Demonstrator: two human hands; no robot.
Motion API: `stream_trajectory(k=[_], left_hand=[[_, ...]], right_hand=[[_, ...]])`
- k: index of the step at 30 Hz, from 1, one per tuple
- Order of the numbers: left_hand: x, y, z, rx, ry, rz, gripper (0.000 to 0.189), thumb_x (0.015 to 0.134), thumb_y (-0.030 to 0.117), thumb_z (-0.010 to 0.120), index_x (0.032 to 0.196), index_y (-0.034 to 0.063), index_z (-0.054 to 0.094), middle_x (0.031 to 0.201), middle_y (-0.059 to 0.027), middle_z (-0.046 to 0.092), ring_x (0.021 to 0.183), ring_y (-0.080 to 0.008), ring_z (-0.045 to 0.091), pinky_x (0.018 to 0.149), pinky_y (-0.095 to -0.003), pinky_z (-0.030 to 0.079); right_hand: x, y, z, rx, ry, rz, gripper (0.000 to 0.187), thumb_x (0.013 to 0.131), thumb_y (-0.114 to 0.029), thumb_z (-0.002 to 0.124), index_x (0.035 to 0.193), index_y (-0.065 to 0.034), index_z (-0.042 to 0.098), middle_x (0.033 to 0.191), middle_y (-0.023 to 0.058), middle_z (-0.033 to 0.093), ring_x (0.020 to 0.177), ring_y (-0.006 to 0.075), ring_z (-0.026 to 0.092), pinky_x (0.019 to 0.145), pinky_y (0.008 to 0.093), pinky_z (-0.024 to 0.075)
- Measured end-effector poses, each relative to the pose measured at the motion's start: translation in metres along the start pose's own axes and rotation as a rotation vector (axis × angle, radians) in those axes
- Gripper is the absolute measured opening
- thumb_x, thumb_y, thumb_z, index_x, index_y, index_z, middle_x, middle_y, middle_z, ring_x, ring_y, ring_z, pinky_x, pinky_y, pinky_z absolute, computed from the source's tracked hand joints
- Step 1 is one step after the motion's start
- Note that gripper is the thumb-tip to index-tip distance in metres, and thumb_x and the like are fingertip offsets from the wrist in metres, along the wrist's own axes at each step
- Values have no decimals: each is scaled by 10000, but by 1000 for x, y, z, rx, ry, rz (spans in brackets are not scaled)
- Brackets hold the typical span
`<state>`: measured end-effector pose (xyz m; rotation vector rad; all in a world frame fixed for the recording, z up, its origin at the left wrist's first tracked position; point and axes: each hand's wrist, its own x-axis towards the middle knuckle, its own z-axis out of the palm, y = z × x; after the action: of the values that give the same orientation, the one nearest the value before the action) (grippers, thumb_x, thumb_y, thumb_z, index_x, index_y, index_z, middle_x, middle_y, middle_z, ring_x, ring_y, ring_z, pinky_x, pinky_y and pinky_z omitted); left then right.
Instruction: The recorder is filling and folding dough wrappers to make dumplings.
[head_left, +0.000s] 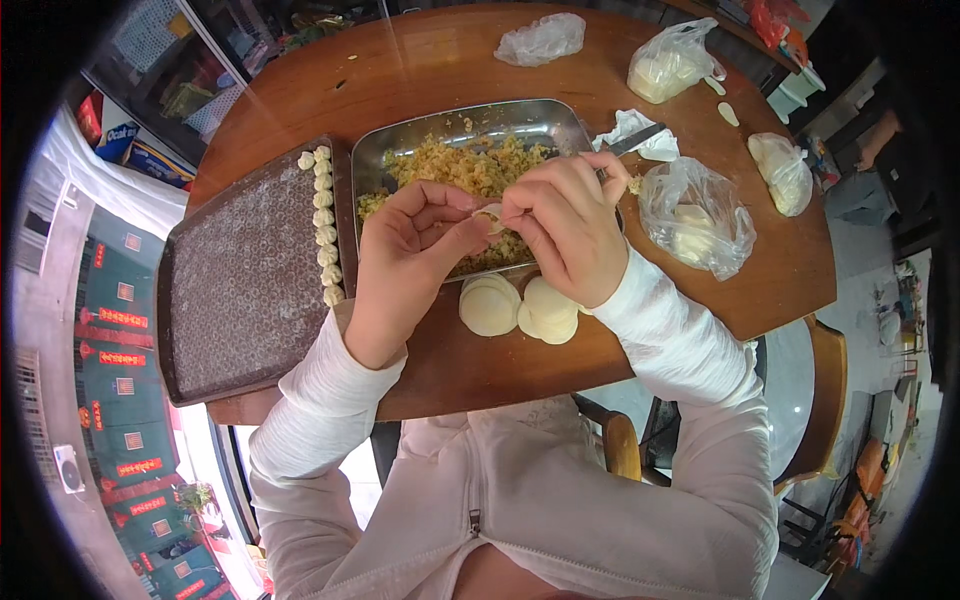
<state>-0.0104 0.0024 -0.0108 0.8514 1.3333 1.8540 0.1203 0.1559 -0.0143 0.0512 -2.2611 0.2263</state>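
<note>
Above the front edge of a steel tray, my left hand (409, 259) holds a small round dough wrapper (491, 214) with filling in it. My right hand (566, 221) pinches the far side of that wrapper's rim. A flat metal blade (637, 139) sticks out beyond my right hand's outer fingers; its handle is mostly hidden, and whether those fingers grip it is unclear. Crumbly yellow filling (465, 169) is heaped in the steel tray (469, 112). Nearer my body lie two overlapping stacks of dough wrappers, the left stack (489, 306) and the right stack (551, 311).
Left of the filling stands a dark, floured baking tray (247, 277), with several pleated dumplings (324, 217) lined along its right side. Clear bags with dough (694, 229) and crumpled white paper (637, 135) lie on the right of the wooden table (420, 375). A wooden chair (825, 397) stands at right.
</note>
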Motion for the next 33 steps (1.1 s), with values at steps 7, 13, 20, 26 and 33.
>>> stream_trajectory(k=[7, 13, 20, 26, 33], left_hand=[[0, 4, 2, 59, 25, -51, 116, 916, 7, 705, 1009, -27, 645, 959, -72, 694, 852, -110, 681, 739, -224, 571], [2, -1, 4, 31, 34, 9, 115, 933, 11, 691, 1022, -40, 641, 966, -78, 692, 849, -103, 677, 729, -222, 601], [2, 0, 2, 80, 3, -35, 117, 944, 15, 677, 1035, -47, 637, 964, -82, 696, 828, -129, 701, 737, -230, 607], [1, -2, 1, 56, -19, -34, 134, 948, 13, 668, 1059, -51, 629, 964, -86, 696, 841, -154, 718, 731, -231, 599], [0, 2, 0, 45, -28, -48, 177, 914, -50, 657, 1086, -61, 617, 1006, -107, 687, 870, -176, 723, 761, -241, 592]], right_hand=[[-1, 1, 0, 32, -28, -10, 169, 823, -63, 695, 961, -141, 635, 968, 6, 593, 940, 221, 560, 977, 438, 270], [-1, 1, 0, 68, -39, 10, 170, 825, -73, 704, 971, -137, 644, 974, 7, 599, 939, 225, 565, 990, 439, 260], [-1, 2, -2, 42, -35, -20, 164, 805, -93, 740, 940, -138, 659, 968, -5, 619, 936, 206, 583, 996, 430, 267], [0, 2, -3, 79, 41, 46, 210, 779, -128, 794, 974, -150, 717, 946, -12, 649, 913, 194, 604, 967, 390, 303], [-2, 4, -1, 91, 59, 21, 185, 763, -104, 795, 932, -147, 732, 937, -10, 646, 887, 194, 605, 959, 389, 306]])
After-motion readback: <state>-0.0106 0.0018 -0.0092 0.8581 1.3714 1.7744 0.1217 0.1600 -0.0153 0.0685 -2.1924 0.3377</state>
